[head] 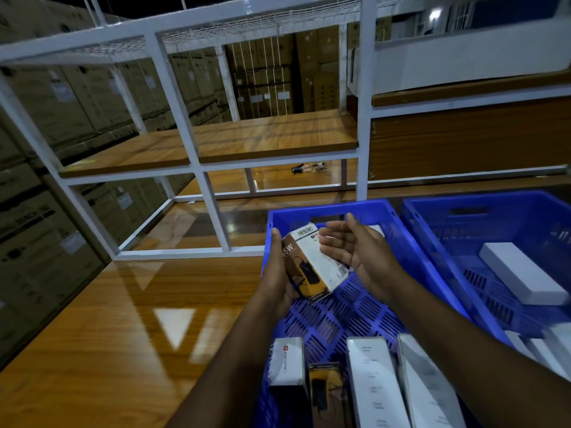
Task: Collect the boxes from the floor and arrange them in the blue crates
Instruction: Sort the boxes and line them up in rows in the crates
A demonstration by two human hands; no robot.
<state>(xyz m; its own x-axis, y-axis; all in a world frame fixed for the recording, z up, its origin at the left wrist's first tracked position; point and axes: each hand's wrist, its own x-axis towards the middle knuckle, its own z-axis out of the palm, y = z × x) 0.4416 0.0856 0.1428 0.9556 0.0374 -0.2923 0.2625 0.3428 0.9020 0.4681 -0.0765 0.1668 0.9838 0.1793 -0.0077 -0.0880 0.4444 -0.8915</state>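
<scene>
Small rigid white-and-brown cardboard box (312,267) held over the slotted blue plastic crate (355,313), left hand (278,273) gripping its long edges, right hand (355,254) open beside it; looks light, stiff, easily pinched sidewise.

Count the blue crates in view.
2. One crate sits under the hands, with a box held above it; the other crate is beside it on the right, cut off by the frame edge.

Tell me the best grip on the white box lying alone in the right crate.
Take the white box across its two long sides near the middle, coming from straight above. It lies flat on the floor of the right crate, long and narrow, with open space on both long sides, so fingers fit either side.
</scene>
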